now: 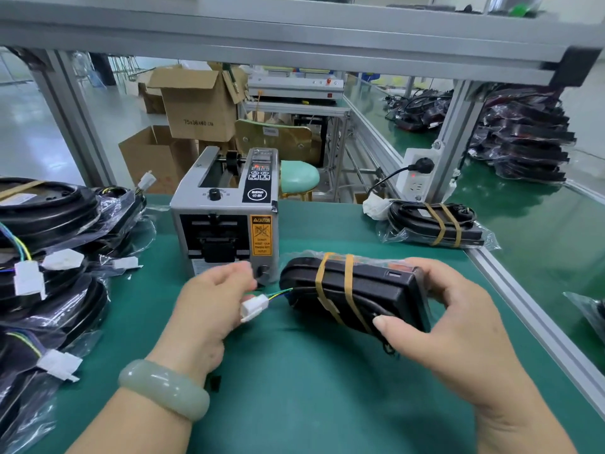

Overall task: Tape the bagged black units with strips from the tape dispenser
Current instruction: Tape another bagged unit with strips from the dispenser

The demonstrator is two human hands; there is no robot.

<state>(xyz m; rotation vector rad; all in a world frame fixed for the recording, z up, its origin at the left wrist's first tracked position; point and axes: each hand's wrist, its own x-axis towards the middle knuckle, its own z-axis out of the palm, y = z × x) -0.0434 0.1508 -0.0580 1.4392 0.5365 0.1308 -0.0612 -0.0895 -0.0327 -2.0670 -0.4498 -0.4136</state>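
A bagged black unit (366, 290) with two tan tape strips wrapped round it hangs above the green mat in front of me. My right hand (438, 309) grips its right end, thumb on the near face. My left hand (212, 299) holds the unit's white connector (254, 308) on its coloured wires. The grey tape dispenser (229, 211) stands just behind my left hand; I see no strip at its outlet. A second taped bagged unit (435, 224) lies at the right rear of the mat.
A pile of bagged black units (49, 257) with white connectors fills the left side. More bagged units (523, 139) are stacked at the far right behind an aluminium post (455, 139). A power strip (415, 175) stands by the post. Cardboard boxes (196, 106) stand behind the bench.
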